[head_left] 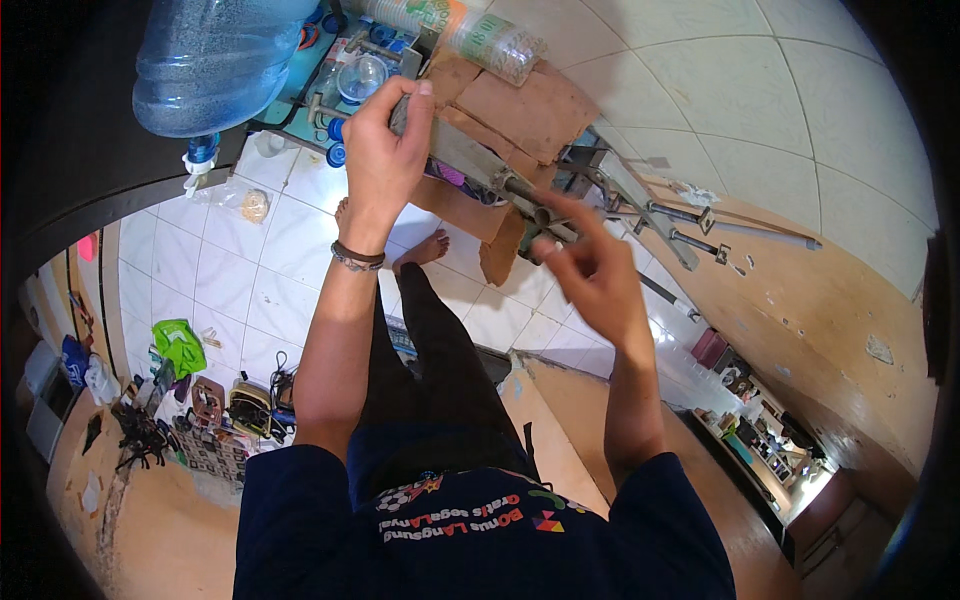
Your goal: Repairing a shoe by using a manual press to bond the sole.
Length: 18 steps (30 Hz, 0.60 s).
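Note:
My left hand [388, 150] is closed round the upper end of a flat grey metal bar [455, 148], its thumb along the top. At the bar's lower end is a dark round rod with a tubular metal fitting [541, 216]. My right hand [598, 280] is beside this fitting, smeared by motion. Its index finger and thumb look spread apart on either side of the fitting, and I see nothing held in it. Whether the fingers touch the metal I cannot tell. Brown cardboard [520, 105] lies behind the bar.
A large blue water bottle [225, 65] hangs neck-down at upper left. A clear plastic jar [495, 48] lies on the cardboard. Metal bars with bolts [690, 235] stick out at right. Bags and tools, among them a green bag [178, 347], lie on the floor at lower left.

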Each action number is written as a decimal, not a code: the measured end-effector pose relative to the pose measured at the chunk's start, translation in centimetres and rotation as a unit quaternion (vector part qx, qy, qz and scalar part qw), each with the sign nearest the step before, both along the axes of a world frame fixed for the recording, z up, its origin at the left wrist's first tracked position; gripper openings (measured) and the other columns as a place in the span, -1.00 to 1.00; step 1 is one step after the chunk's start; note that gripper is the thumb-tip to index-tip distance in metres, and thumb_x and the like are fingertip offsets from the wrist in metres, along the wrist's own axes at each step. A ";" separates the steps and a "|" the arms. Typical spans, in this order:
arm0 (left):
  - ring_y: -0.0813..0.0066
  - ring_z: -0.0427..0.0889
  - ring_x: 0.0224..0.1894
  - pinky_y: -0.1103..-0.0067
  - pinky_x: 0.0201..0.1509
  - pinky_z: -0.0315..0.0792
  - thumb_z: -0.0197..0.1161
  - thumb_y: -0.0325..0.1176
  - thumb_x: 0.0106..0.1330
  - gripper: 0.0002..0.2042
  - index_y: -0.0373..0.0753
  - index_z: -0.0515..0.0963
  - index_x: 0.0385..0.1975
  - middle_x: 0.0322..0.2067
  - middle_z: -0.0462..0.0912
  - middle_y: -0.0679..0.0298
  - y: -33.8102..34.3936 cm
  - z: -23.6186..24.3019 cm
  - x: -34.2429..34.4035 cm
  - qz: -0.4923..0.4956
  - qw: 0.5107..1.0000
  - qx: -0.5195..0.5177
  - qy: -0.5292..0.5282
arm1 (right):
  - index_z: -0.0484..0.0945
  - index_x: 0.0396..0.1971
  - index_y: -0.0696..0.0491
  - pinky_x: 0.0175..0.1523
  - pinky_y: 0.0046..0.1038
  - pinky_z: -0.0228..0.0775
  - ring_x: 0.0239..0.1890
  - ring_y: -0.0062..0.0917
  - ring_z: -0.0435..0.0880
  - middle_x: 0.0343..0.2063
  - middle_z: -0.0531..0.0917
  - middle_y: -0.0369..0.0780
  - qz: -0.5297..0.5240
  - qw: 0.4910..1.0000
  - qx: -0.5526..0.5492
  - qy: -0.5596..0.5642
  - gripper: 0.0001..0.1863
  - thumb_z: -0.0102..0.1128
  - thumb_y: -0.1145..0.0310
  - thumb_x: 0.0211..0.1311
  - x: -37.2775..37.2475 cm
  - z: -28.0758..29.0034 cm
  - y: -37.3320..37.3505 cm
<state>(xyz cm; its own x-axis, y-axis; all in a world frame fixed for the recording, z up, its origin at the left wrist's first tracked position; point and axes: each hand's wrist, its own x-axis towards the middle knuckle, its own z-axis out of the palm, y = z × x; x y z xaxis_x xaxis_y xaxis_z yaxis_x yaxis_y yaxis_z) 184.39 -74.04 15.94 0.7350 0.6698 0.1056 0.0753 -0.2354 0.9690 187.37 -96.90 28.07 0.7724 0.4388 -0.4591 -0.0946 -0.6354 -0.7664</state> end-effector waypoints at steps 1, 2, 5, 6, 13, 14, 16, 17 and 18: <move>0.46 0.37 -0.59 0.55 -0.44 0.35 0.21 -0.35 0.37 -0.83 -0.34 0.56 -0.34 -0.60 0.53 0.09 0.0 0.1 0.0 -0.004 1.000 -0.004 -0.004 | 0.49 0.17 0.01 -0.58 -0.58 0.02 -0.74 -0.74 0.23 -0.82 0.36 -0.38 0.073 0.997 -0.035 -0.017 -0.53 0.28 0.26 0.27 -0.3 0.0 0.2; 0.41 0.38 -0.59 0.54 -0.44 0.36 0.21 -0.35 0.37 -0.83 -0.34 0.56 -0.34 -0.59 0.53 0.08 0.0 0.2 0.1 -0.007 1.000 -0.009 -0.007 | 0.53 0.13 -0.02 -0.58 -0.54 0.07 -0.76 -0.68 0.26 -0.83 0.38 -0.33 0.145 0.986 -0.070 -0.034 -0.54 0.30 0.21 0.25 -0.6 0.0 0.3; 0.31 0.39 -0.60 0.52 -0.44 0.36 0.21 -0.35 0.37 -0.84 -0.34 0.55 -0.35 -0.59 0.52 0.06 0.0 0.3 0.1 0.003 1.000 0.015 -0.009 | 0.61 0.05 -0.05 -0.57 -0.48 0.18 -0.77 -0.57 0.37 -0.81 0.45 -0.26 0.150 0.979 -0.138 -0.032 -0.58 0.33 0.16 0.19 -0.8 0.0 -1.2; 0.31 0.39 -0.60 0.52 -0.44 0.36 0.21 -0.35 0.37 -0.84 -0.34 0.55 -0.35 -0.59 0.52 0.06 0.1 0.4 0.1 0.006 1.000 0.014 -0.009 | 0.61 0.03 -0.01 -0.54 -0.47 0.27 -0.75 -0.52 0.45 -0.80 0.49 -0.23 0.138 0.973 -0.175 -0.054 -0.57 0.34 0.20 0.15 -0.4 -0.3 -1.7; 0.28 0.37 -0.58 0.49 -0.42 0.36 0.21 -0.35 0.37 -0.84 -0.34 0.54 -0.36 -0.60 0.51 0.06 -0.1 0.5 0.3 -0.001 1.000 0.015 -0.004 | 0.48 0.17 0.02 -0.50 -0.50 0.33 -0.73 -0.50 0.51 -0.77 0.51 -0.20 0.092 0.986 -0.100 -0.098 -0.40 0.22 0.45 0.00 2.2 -0.3 -1.5; 0.30 0.38 -0.58 0.50 -0.42 0.37 0.21 -0.35 0.37 -0.84 -0.34 0.54 -0.36 -0.59 0.51 0.07 0.0 0.4 0.3 0.002 1.000 0.009 -0.003 | 0.52 0.15 -0.04 -0.50 -0.49 0.34 -0.72 -0.49 0.53 -0.76 0.52 -0.21 0.117 0.986 -0.099 -0.067 -0.40 0.22 0.43 -0.03 2.3 0.4 -0.8; 0.33 0.37 -0.58 0.51 -0.42 0.37 0.20 -0.35 0.37 -0.84 -0.33 0.55 -0.35 -0.59 0.52 0.07 0.1 0.4 0.2 -0.003 1.000 0.004 -0.002 | 0.55 0.14 -0.05 -0.53 -0.52 0.26 -0.74 -0.58 0.40 -0.79 0.43 -0.25 0.168 0.978 -0.096 -0.077 -0.40 0.18 0.46 -0.05 1.7 0.8 -0.9; 0.36 0.37 -0.58 0.52 -0.41 0.37 0.20 -0.34 0.37 -0.83 -0.33 0.55 -0.34 -0.58 0.53 0.07 0.1 0.4 0.1 -0.005 1.000 -0.002 -0.001 | 0.57 0.12 -0.06 -0.56 -0.56 0.19 -0.75 -0.67 0.28 -0.82 0.35 -0.30 0.222 0.967 -0.092 -0.086 -0.39 0.15 0.50 -0.07 1.4 1.0 -1.1; 0.36 0.37 -0.58 0.52 -0.41 0.37 0.20 -0.34 0.37 -0.83 -0.33 0.55 -0.34 -0.58 0.53 0.07 0.0 0.4 0.0 -0.007 1.000 -0.002 0.000 | 0.60 0.09 -0.06 -0.56 -0.52 0.22 -0.78 -0.59 0.30 -0.81 0.40 -0.24 0.241 0.958 -0.123 -0.096 -0.42 0.18 0.45 -0.09 1.2 1.3 -1.5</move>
